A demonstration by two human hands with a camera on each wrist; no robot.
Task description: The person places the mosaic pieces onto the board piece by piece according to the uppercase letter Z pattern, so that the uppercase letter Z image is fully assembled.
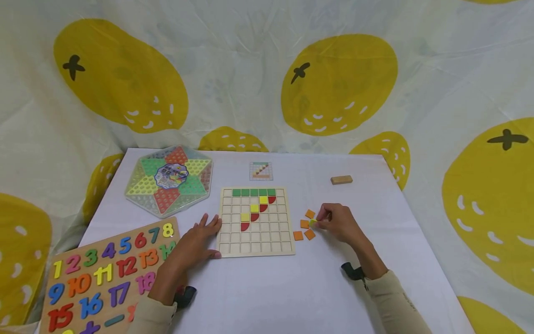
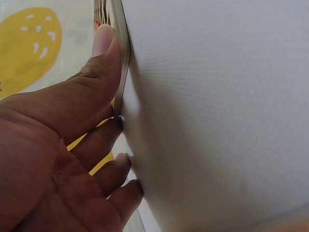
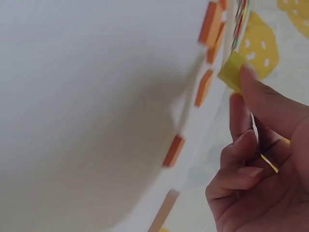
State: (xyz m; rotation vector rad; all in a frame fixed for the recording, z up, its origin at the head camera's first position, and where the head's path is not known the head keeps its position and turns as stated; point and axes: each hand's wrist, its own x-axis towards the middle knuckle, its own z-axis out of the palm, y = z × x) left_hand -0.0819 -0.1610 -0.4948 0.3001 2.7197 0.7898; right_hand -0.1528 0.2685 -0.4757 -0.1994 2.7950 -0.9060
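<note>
A wooden grid board (image 1: 255, 221) lies mid-table, holding a row of green squares, three yellow squares and red quarter-circles stepping down to the left. My left hand (image 1: 199, 240) rests flat against the board's left edge (image 2: 121, 58), thumb along its rim and fingers straight. My right hand (image 1: 333, 221) pinches a small yellow square tile (image 1: 313, 223) (image 3: 232, 71) just above several orange square tiles (image 1: 304, 225) (image 3: 204, 87) lying to the right of the board.
A pattern card (image 1: 261, 170) lies behind the board. At the back left sits a hexagonal Chinese-checkers board (image 1: 168, 178), and a number puzzle (image 1: 104, 273) at front left. A small wooden block (image 1: 341, 179) rests at the back right. Lemon-print cloth hangs all around the white table.
</note>
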